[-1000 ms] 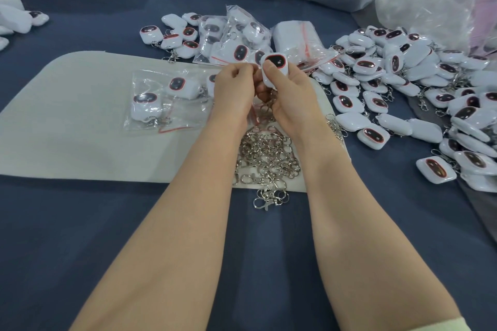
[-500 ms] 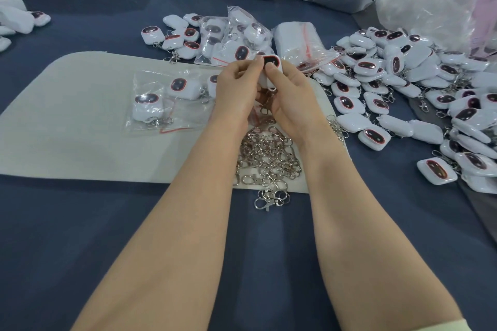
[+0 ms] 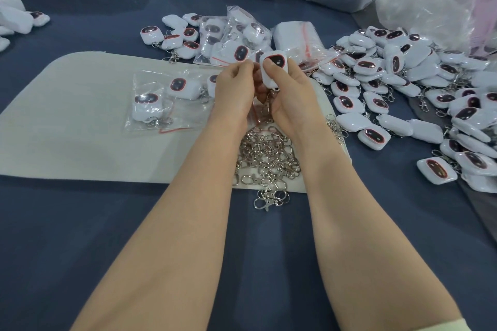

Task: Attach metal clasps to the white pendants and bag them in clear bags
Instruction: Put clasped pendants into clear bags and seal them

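While left hand point(image 3: 236, 86) and right hand point(image 3: 294, 99) pinch one pendant point(image 3: 277, 62), clasp pile point(image 3: 269, 154) between wrists, loose pendants point(image 3: 376, 102) heaped right.

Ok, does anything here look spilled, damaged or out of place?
Only a small thing: a few metal clasps lie past the front edge of the white mat, on the blue cloth, just below the main clasp pile. Nothing looks damaged.
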